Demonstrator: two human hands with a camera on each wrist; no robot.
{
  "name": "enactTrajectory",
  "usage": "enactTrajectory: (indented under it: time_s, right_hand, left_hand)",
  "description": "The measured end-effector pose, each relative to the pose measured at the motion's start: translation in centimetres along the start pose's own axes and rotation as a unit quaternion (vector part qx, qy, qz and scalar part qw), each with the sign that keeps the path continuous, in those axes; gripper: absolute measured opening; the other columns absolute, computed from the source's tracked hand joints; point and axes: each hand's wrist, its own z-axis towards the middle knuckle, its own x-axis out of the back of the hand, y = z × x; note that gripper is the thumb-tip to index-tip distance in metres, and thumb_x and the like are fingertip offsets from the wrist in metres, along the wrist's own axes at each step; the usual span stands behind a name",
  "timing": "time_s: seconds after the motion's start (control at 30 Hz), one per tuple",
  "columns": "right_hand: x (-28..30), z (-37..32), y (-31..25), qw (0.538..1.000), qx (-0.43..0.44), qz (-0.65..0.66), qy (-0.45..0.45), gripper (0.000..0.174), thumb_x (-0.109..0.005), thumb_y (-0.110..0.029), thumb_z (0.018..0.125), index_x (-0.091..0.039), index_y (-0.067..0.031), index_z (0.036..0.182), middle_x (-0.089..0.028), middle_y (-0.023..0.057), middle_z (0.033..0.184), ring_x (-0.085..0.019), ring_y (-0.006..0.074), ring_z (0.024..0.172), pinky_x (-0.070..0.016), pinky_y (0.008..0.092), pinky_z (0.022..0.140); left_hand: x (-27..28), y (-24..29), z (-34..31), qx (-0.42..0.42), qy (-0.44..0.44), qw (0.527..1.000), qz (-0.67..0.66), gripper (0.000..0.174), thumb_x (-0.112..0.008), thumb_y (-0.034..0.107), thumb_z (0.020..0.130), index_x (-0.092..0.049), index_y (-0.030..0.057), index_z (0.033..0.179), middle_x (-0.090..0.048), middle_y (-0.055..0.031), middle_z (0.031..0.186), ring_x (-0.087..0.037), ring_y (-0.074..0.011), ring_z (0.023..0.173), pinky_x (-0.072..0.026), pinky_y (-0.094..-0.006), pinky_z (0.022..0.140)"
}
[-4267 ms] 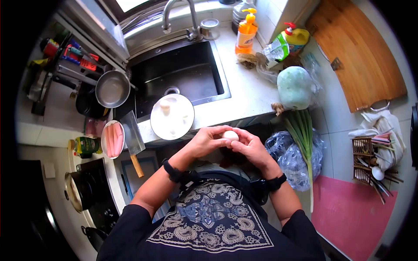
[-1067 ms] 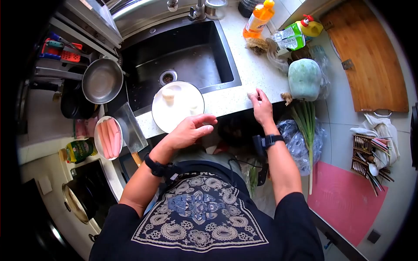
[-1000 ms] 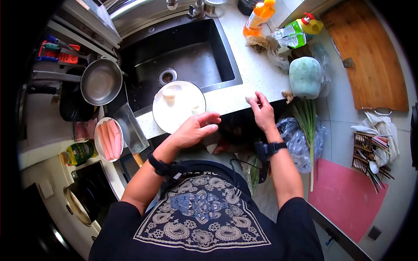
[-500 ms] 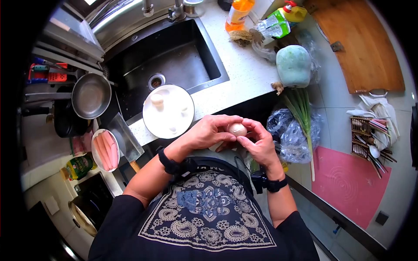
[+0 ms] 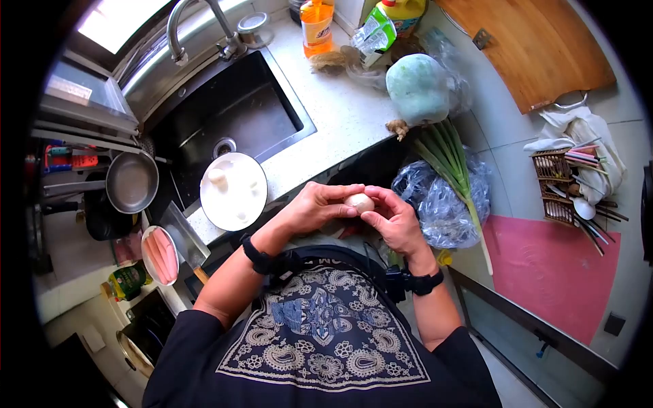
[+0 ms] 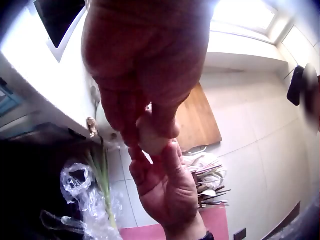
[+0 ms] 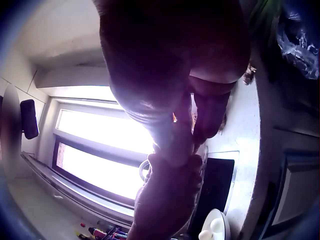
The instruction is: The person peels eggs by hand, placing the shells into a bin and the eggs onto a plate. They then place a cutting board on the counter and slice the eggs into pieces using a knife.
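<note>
Both hands hold a pale egg (image 5: 359,202) between them in front of the body, low beside the counter edge. The left hand (image 5: 314,208) pinches it from the left with thumb and fingers. From the right, the right hand (image 5: 398,230) has thumb and fingertips on the same egg. In the left wrist view the egg (image 6: 152,139) is partly covered by the fingers. A white plate (image 5: 238,212) at the sink's front edge bears smooth white eggs (image 5: 218,178); two show in the right wrist view.
A cleaver (image 5: 187,239) and a dish of pink sausages (image 5: 160,256) lie left of the plate, near a hanging pan (image 5: 132,182). The black sink (image 5: 231,115) is behind. A wax gourd (image 5: 416,88), ginger (image 5: 397,128), leeks (image 5: 449,163) and plastic bags (image 5: 442,211) are at right.
The right hand carried the egg to the counter edge at right, then came back to the left hand. Both now hold the egg. The head view has turned, shifting the counter leftward.
</note>
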Motion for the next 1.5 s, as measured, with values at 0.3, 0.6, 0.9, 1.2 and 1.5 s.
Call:
enactTrajectory:
  time_s: [0.3, 0.6, 0.9, 1.2, 1.5]
  right_hand:
    - [1.1, -0.7, 1.8, 0.997, 0.013, 0.078, 0.001, 0.043, -0.068, -0.002, 0.088, -0.053, -0.0020, 0.128, -0.062, 0.0065, 0.117, -0.060, 0.0136, 0.107, -0.0495, 0.0270, 0.093]
    - [0.9, -1.7, 1.1, 0.995, 0.013, 0.096, 0.027, 0.043, -0.065, 0.001, 0.088, -0.052, -0.0019, 0.129, -0.060, 0.0067, 0.122, -0.059, 0.0139, 0.110, -0.0495, 0.0274, 0.095]
    - [-0.3, -1.2, 0.8, 0.976, 0.085, -0.147, 0.138, 0.030, -0.069, -0.007, 0.084, -0.064, -0.0025, 0.113, -0.065, 0.0099, 0.111, -0.067, 0.0165, 0.091, -0.0553, 0.0268, 0.077]
    - [-1.0, -0.6, 1.9, 0.955, 0.116, -0.201, 0.186, 0.026, -0.068, -0.009, 0.082, -0.064, -0.0017, 0.107, -0.070, 0.0124, 0.090, -0.070, 0.0190, 0.077, -0.0563, 0.0293, 0.068]
    - [-0.9, -0.1, 2.3, 0.955, 0.088, -0.206, 0.195, 0.019, -0.066, -0.009, 0.081, -0.064, -0.0016, 0.099, -0.070, 0.0142, 0.082, -0.071, 0.0216, 0.072, -0.0565, 0.0308, 0.065]
  left_hand:
    - [-1.4, 1.5, 0.4, 0.075, -0.001, 0.997, 0.010, 0.047, -0.070, 0.015, 0.089, -0.057, 0.0142, 0.134, -0.067, 0.0027, 0.090, -0.053, -0.0020, 0.059, -0.0462, -0.0187, 0.049]
    - [-1.8, 0.4, 0.8, 0.003, -0.007, 0.988, -0.152, 0.045, -0.069, 0.013, 0.089, -0.057, 0.0041, 0.131, -0.066, -0.0036, 0.108, -0.061, -0.0106, 0.096, -0.0512, -0.0262, 0.084]
    - [-1.8, -0.7, 0.7, 0.026, 0.029, 0.999, -0.035, 0.042, -0.071, 0.007, 0.086, -0.060, -0.0007, 0.126, -0.068, -0.0063, 0.110, -0.060, -0.0104, 0.100, -0.0488, -0.0264, 0.091]
    - [-2.7, -1.8, 1.2, 0.029, 0.069, 0.995, -0.063, 0.041, -0.072, 0.006, 0.086, -0.060, -0.0025, 0.124, -0.070, -0.0072, 0.101, -0.062, -0.0092, 0.092, -0.0510, -0.0239, 0.084]
    - [-2.5, -3.5, 1.9, 0.033, 0.052, 0.996, -0.064, 0.039, -0.072, 0.008, 0.086, -0.062, -0.0014, 0.122, -0.069, -0.0063, 0.103, -0.062, -0.0099, 0.092, -0.0510, -0.0244, 0.084]
